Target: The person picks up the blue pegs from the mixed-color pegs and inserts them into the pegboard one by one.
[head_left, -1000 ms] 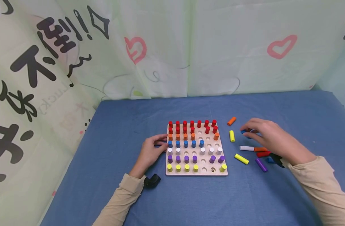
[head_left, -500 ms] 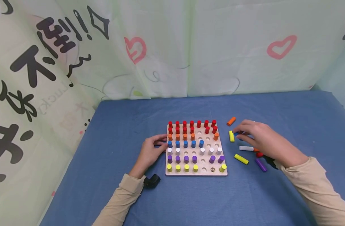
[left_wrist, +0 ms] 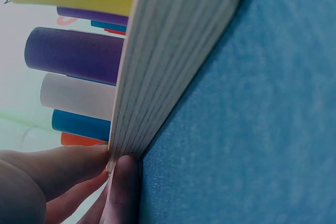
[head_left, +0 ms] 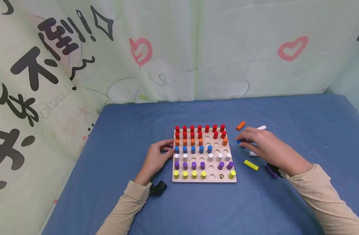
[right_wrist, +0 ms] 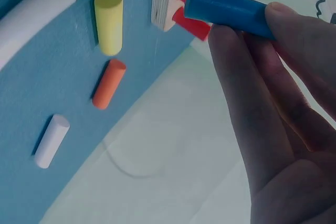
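A wooden pegboard (head_left: 189, 180) lies on the blue-covered table, with rows of red, orange, blue, white, purple and yellow pegs and several bare holes towards its right half. My left hand (head_left: 156, 156) holds the board's left edge; thumb and fingertips press at its wooden side (left_wrist: 152, 77) in the left wrist view. To the right of the board, my right hand (head_left: 264, 145) pinches a blue peg (right_wrist: 226, 11) between thumb and fingers. The peg's free end points away from the palm. In the head view only a bit of it shows at the fingertips.
Loose pegs lie right of the board: orange (head_left: 240, 125), yellow (head_left: 251, 165), purple (head_left: 270, 171), and white (head_left: 262, 127) behind the hand. Another yellow peg (right_wrist: 108, 24) shows in the right wrist view. A printed curtain (head_left: 235, 65) hangs behind the table.
My right hand has moved left towards the board with the blue peg, now covering the upper yellow peg and uncovering a white one behind. My left hand stays on the board's edge.
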